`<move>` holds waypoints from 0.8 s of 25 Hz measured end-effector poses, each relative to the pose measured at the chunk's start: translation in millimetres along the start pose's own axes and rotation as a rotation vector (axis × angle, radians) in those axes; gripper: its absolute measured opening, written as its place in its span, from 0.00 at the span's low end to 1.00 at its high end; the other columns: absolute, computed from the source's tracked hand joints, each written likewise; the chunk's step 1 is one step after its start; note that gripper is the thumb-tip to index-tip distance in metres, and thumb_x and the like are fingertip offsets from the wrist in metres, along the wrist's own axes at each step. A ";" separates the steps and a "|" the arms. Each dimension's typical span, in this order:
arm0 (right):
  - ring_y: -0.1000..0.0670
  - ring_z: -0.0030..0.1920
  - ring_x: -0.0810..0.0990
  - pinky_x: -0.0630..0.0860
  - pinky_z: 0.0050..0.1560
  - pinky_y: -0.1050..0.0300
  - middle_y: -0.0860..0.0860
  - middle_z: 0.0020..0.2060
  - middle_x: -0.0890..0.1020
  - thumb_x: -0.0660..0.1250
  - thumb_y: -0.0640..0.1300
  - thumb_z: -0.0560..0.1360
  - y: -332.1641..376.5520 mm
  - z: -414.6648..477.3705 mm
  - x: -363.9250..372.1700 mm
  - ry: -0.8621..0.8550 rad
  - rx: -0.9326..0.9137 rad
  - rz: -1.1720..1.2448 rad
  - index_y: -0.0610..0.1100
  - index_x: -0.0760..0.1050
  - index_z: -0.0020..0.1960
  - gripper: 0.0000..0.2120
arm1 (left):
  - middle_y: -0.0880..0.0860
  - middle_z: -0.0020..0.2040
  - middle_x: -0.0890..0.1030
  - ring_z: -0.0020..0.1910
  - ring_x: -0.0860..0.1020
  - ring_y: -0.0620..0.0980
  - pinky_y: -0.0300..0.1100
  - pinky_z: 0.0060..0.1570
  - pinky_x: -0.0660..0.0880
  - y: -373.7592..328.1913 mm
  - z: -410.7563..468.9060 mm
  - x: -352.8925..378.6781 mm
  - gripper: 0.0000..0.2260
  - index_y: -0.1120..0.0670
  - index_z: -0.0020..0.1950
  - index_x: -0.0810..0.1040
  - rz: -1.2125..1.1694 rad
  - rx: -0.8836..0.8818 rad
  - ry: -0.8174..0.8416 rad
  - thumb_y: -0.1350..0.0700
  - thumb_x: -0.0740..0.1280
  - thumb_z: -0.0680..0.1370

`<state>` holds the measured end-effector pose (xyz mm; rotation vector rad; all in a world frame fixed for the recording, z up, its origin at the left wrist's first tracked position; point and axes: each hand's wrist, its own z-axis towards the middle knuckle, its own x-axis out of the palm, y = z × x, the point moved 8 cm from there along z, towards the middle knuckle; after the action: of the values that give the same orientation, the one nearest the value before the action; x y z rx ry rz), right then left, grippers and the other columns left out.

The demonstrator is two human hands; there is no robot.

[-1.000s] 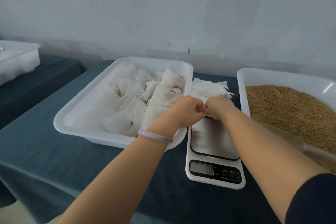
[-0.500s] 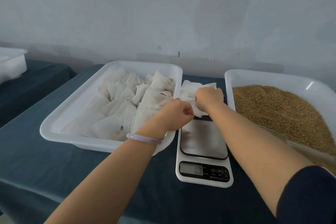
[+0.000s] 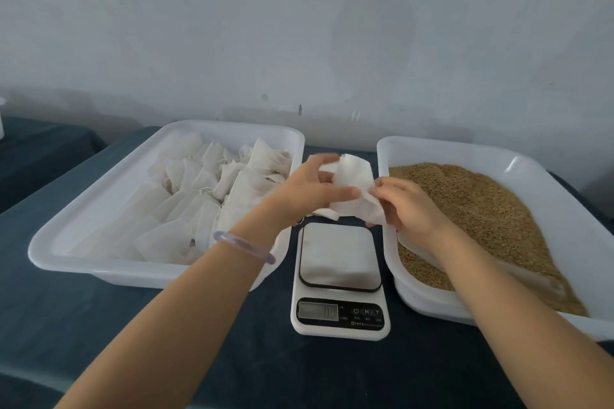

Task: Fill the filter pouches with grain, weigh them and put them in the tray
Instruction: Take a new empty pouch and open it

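Since 0.5 s ago: both hands have left the stack behind the scale, where they sat knuckle to knuckle, and have drawn apart with one pouch (image 3: pixel 352 176) lifted between them. The left hand (image 3: pixel 309 191) grips the pouch's left side, thumb across its front face and fingers behind its top edge. The right hand (image 3: pixel 403 206) pinches the lower right corner with thumb and fingertips. The pouch is white, slack and creased, held in the air over the far end of the scale (image 3: pixel 339 262) and touching nothing but the two hands. A few spare pouches (image 3: pixel 327 213) show under it, lying on the tabletop (image 3: pixel 166 342) just beyond the scale. The scale stands mid-tabletop between two white trays; its display is lit, digits unreadable. The tray (image 3: pixel 133 271) on the left side holds many filled pouches (image 3: pixel 186 209), packed mainly in its right half, with drawstrings visible. The grain tray (image 3: pixel 465 151) by the right edge holds brown grain (image 3: pixel 481 209), heaped toward its far end. The right wrist passes over its near left corner. A pale translucent item (image 3: pixel 531 276) lies half buried in the grain near the front; what it is cannot be told. A clear bracelet (image 3: pixel 244 247) sits on the left wrist. The tabletop is covered in dark blue cloth, with a plain pale wall behind it.
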<state>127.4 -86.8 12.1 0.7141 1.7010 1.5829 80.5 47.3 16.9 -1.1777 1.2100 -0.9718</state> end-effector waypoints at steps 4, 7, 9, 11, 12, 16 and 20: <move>0.42 0.48 0.78 0.74 0.51 0.45 0.33 0.47 0.78 0.67 0.61 0.70 -8.4 0.8 -2.3 0.036 -0.012 0.166 0.37 0.78 0.54 0.28 | 0.57 0.43 0.83 0.37 0.83 0.50 0.44 0.37 0.81 7.3 3.8 0.4 0.18 0.58 0.57 0.73 0.120 0.005 -0.021 0.66 0.74 0.70; 0.44 0.53 0.81 0.75 0.59 0.41 0.43 0.51 0.83 0.74 0.47 0.69 -13.2 2.6 -9.7 -0.040 -0.033 0.029 0.44 0.79 0.54 0.15 | 0.50 0.39 0.83 0.33 0.81 0.42 0.36 0.33 0.78 9.9 1.0 3.9 0.12 0.54 0.48 0.76 0.165 0.033 0.005 0.62 0.75 0.70; 0.44 0.48 0.83 0.77 0.55 0.42 0.44 0.46 0.84 0.72 0.35 0.70 -17.0 4.2 -13.9 -0.119 -0.043 -0.002 0.44 0.80 0.50 0.10 | 0.42 0.35 0.82 0.33 0.80 0.37 0.31 0.31 0.75 6.8 -2.9 6.7 0.09 0.49 0.45 0.78 0.172 0.090 0.029 0.59 0.76 0.70; 0.45 0.41 0.83 0.78 0.49 0.45 0.46 0.40 0.85 0.72 0.32 0.69 -21.5 1.4 -17.0 -0.188 -0.026 0.052 0.42 0.79 0.47 0.09 | 0.41 0.36 0.81 0.35 0.80 0.36 0.31 0.33 0.76 7.5 -6.0 9.8 0.10 0.47 0.45 0.78 0.156 0.104 0.069 0.59 0.75 0.70; 0.45 0.40 0.83 0.78 0.47 0.46 0.46 0.38 0.85 0.72 0.32 0.69 -23.2 -0.9 -19.6 -0.217 -0.018 0.067 0.42 0.78 0.46 0.08 | 0.41 0.36 0.81 0.36 0.80 0.35 0.30 0.35 0.76 8.6 -7.4 11.1 0.11 0.46 0.45 0.77 0.183 0.105 0.080 0.60 0.75 0.71; 0.45 0.40 0.83 0.79 0.47 0.47 0.46 0.37 0.84 0.72 0.32 0.69 -23.8 -8.5 -21.1 -0.199 -0.015 0.026 0.40 0.77 0.49 0.10 | 0.42 0.33 0.79 0.35 0.78 0.38 0.31 0.36 0.74 8.1 -10.7 10.8 0.08 0.51 0.41 0.78 0.136 0.123 0.064 0.64 0.69 0.75; 0.54 0.51 0.80 0.77 0.52 0.58 0.53 0.49 0.82 0.72 0.36 0.71 4.1 -21.0 -12.7 -0.179 -0.223 -0.224 0.48 0.77 0.54 0.14 | 0.45 0.28 0.75 0.30 0.75 0.40 0.31 0.33 0.72 2.9 -13.0 7.6 0.12 0.53 0.31 0.77 0.150 0.141 0.043 0.64 0.71 0.73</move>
<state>118.2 -109.2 17.9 0.5166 1.3963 1.4759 68.5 38.6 13.2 -0.9455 1.2246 -0.9569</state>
